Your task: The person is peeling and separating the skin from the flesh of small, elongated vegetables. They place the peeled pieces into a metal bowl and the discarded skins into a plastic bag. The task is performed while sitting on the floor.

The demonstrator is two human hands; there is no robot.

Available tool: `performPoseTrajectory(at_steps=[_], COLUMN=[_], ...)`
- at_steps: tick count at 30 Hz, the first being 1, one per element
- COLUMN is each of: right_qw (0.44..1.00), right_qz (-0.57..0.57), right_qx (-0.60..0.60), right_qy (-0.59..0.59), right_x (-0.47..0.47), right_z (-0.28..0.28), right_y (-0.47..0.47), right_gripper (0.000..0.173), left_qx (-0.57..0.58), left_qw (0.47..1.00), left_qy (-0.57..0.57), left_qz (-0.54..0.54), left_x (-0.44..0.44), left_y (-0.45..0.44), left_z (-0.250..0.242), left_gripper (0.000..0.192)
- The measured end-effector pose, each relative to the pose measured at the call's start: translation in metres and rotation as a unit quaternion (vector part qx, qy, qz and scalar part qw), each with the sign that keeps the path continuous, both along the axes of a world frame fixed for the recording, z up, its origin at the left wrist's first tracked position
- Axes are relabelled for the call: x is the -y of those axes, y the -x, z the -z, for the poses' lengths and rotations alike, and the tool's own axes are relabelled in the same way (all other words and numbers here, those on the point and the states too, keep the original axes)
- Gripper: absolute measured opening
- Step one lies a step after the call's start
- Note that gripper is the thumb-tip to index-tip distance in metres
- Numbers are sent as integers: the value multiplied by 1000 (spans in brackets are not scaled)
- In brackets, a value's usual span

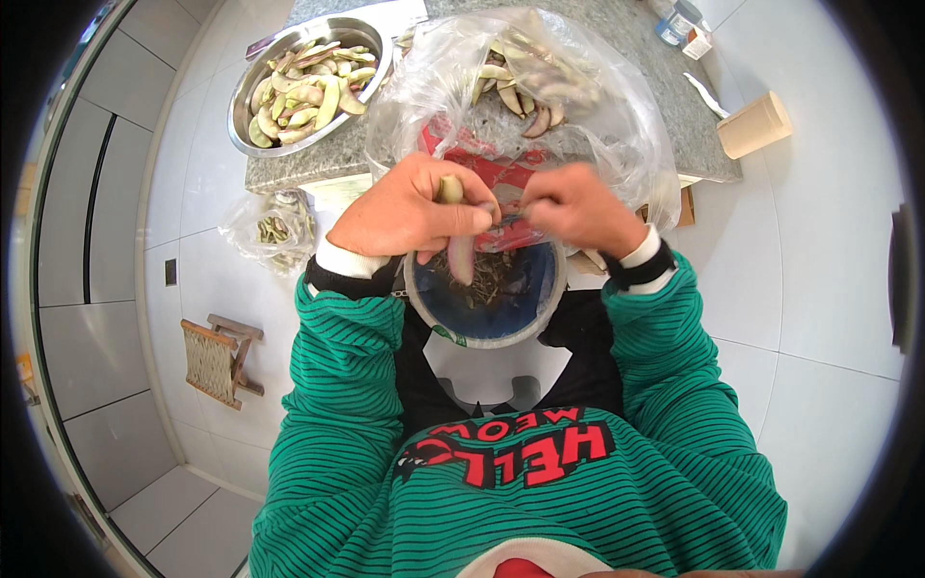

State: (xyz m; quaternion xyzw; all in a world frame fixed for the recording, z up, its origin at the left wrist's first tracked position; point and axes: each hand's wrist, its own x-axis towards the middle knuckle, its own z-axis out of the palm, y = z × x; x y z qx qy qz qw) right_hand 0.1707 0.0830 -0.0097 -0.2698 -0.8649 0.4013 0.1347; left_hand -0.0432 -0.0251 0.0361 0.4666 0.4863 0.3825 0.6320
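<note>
My left hand grips flat bean pods. One purplish pod hangs below the thumb, and a pale green pod end shows above it. Close to those fingertips is my right hand, blurred, its fingers curled together. Whether it pinches a thin piece cannot be made out. Beneath both hands stands a round blue bin with thin dry scraps inside. Beyond them a clear plastic bag with red print lies spread open, holding more bean pods. An oval steel bowl to the left is heaped with pods.
The bag and bowl rest on a grey speckled stone tabletop. A small plastic bag of pods sits lower left, above a folding stool on the tiled floor. At right are a tan cylinder and a blue jar.
</note>
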Motion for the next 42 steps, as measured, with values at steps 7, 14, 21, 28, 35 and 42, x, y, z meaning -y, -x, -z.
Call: performPoseTrajectory(at_steps=[7, 14, 21, 28, 35, 42], right_qw=[967, 903, 916, 908, 966, 945], right_qz=[63, 156, 147, 132, 86, 80], right_qx=[-70, 20, -63, -294, -201, -201], right_qy=[-236, -400, -369, 268, 141, -246], right_x=[1, -34, -37, -2, 10, 16], right_z=[33, 40, 30, -18, -16, 0], right_y=[20, 26, 30, 23, 20, 28], right_gripper=[9, 1, 10, 11, 10, 8], left_qx=[-9, 47, 33, 10, -345, -446], left_qw=[996, 991, 985, 961, 861, 779], left_qy=[-28, -50, -71, -164, -345, -424], left_qz=[-80, -112, -153, -224, -145, -122], left_x=[-11, -19, -19, -12, -20, -20], left_y=[3, -9, -10, -16, -15, -22], left_z=[19, 26, 27, 22, 40, 41], left_gripper=[16, 15, 11, 22, 20, 17])
